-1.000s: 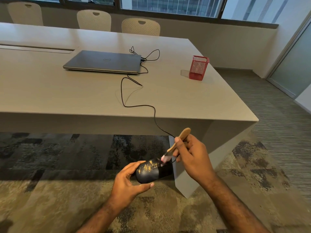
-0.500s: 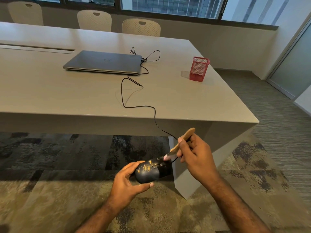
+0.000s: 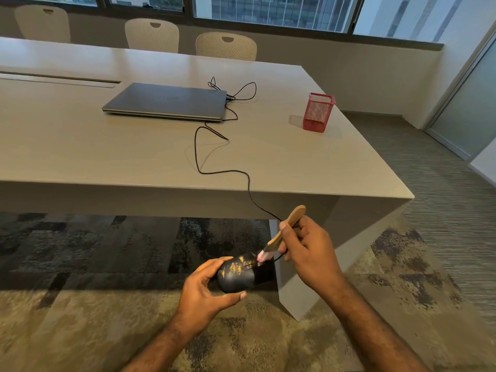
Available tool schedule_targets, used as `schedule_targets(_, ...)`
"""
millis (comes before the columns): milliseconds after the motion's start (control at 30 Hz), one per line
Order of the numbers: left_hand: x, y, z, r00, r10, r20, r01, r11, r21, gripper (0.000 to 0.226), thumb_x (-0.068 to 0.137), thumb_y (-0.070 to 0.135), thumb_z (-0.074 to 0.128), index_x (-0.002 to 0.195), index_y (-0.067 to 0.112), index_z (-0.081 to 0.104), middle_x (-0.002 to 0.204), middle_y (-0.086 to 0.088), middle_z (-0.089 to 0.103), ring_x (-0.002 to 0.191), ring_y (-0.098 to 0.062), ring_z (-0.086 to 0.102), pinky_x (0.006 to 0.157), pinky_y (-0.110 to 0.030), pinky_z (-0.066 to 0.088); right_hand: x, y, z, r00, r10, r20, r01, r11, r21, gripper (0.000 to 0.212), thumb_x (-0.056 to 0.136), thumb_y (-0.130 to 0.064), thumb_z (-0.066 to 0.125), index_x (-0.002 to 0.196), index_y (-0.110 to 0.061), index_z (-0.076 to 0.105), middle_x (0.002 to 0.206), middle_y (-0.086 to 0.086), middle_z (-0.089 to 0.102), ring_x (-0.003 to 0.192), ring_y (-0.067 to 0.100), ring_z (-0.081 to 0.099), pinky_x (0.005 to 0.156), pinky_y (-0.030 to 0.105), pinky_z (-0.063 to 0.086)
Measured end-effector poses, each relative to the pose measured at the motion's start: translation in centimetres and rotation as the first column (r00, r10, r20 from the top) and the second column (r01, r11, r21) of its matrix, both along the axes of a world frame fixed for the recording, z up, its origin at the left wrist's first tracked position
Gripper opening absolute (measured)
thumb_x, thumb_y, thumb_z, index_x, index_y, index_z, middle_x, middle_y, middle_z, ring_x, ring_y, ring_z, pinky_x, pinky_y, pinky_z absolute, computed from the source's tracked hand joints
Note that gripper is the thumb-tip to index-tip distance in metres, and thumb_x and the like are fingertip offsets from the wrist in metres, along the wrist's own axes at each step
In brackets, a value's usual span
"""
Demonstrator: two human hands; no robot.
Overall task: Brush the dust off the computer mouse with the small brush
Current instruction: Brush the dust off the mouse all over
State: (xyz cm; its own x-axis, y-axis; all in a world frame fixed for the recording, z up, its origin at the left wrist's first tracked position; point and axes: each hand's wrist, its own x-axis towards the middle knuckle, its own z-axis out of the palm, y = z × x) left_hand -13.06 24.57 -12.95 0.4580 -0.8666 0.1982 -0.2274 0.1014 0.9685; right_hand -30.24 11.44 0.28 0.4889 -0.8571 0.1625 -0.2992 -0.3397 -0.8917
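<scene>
A black wired computer mouse (image 3: 243,275) with yellow dust specks on its top is held in front of the table edge, above the carpet. My left hand (image 3: 206,289) grips it from the left and below. My right hand (image 3: 308,251) holds a small brush (image 3: 284,229) with a tan wooden handle. The brush's pinkish bristles touch the front of the mouse near the scroll wheel. The mouse's black cable (image 3: 214,167) runs up over the table edge to the laptop.
A closed grey laptop (image 3: 166,102) lies on the large beige table (image 3: 80,151). A red mesh pen holder (image 3: 318,111) stands toward the table's right side. Three pale chairs (image 3: 151,34) line the far side. Patterned carpet (image 3: 80,304) lies below.
The brush's bristles have shifted slightly on the front of the mouse, and my right hand has moved a little with them. My left hand keeps the mouse in nearly the same place.
</scene>
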Motion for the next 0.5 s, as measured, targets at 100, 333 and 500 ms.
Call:
schedule_targets(100, 0.05, 0.08, 0.24, 0.999, 0.004, 0.032, -0.004, 1.0, -0.005, 0.068, 0.054, 0.041, 0.097, 0.116, 0.042, 0.07, 0.119, 0.014, 0.069, 0.111, -0.01, 0.067, 0.088, -0.017, 0.056, -0.13, -0.2, 0.06, 0.999, -0.045, 0.01, 0.045, 0.999, -0.031, 0.017, 0.099, -0.027, 0.055, 0.091, -0.013, 0.062, 0.07, 0.0, 0.07, 0.06, 0.005, 0.069, 0.057, 0.021, 0.054)
schedule_targets(333, 0.07, 0.1, 0.19, 0.998, 0.009, 0.059, -0.009, 1.0, 0.001, 0.068, 0.053, 0.044, 0.096, 0.116, 0.044, 0.069, 0.119, 0.015, 0.069, 0.111, -0.009, 0.067, 0.089, -0.019, 0.056, -0.02, -0.41, -0.06, 1.0, 0.015, 0.01, -0.015, 1.0, 0.028, 0.021, 0.099, -0.027, 0.055, 0.085, -0.012, 0.062, 0.065, 0.008, 0.068, 0.054, 0.014, 0.063, 0.057, 0.034, 0.056)
schedule_targets(500, 0.0, 0.18, 0.08, 0.999, 0.009, 0.045, -0.009, 1.0, 0.009, 0.07, 0.053, 0.045, 0.097, 0.116, 0.042, 0.07, 0.119, 0.015, 0.069, 0.111, -0.008, 0.067, 0.087, -0.015, 0.056, -0.03, -0.35, 0.01, 0.997, -0.016, 0.073, 0.012, 0.999, 0.049, 0.017, 0.099, -0.027, 0.055, 0.089, -0.015, 0.062, 0.069, 0.005, 0.07, 0.06, 0.012, 0.069, 0.06, 0.029, 0.059)
